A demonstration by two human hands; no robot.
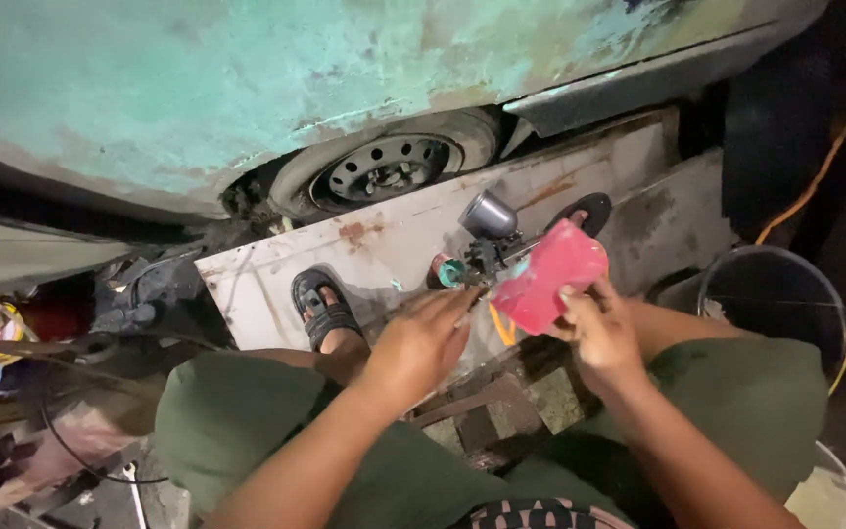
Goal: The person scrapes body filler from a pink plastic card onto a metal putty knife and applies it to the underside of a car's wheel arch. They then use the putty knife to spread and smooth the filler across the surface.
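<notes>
The spray gun (pixel 482 253) lay just beyond my fingertips, between my two hands and a little above them in the view, its grey metal cup (pixel 489 215) tilted up and away from me. Its long axis ran roughly from the teal-tipped nozzle (pixel 449 271) on my left across toward the pink cloth (pixel 550 276) on my right. My left hand (pixel 421 343) was the nearer to the nozzle end: its fingers (pixel 454 306) were stretched out almost straight and close together, pointing up at the gun body, touching it or just short of it; I could not tell which, and they gripped nothing that I could see. My right hand (pixel 599 328) was clamped on the cloth, thumb and fingers pinched into its lower edge, and the cloth covered the gun's rear part.

The cloth hid the handle and trigger, so I could not make out what held the gun up. Something orange (pixel 501 326) showed under the cloth, too small to identify.

Farther out, my sandalled foot (pixel 323 312) rested on a worn white panel (pixel 394 235), with a second sandal (pixel 585 208) beyond the cloth. Past that stood a steel wheel (pixel 389 168) under a patchy teal car body (pixel 198 88). A dark bucket (pixel 780 294) sat well to the right of my right hand, an orange cable (pixel 824 162) above it.
</notes>
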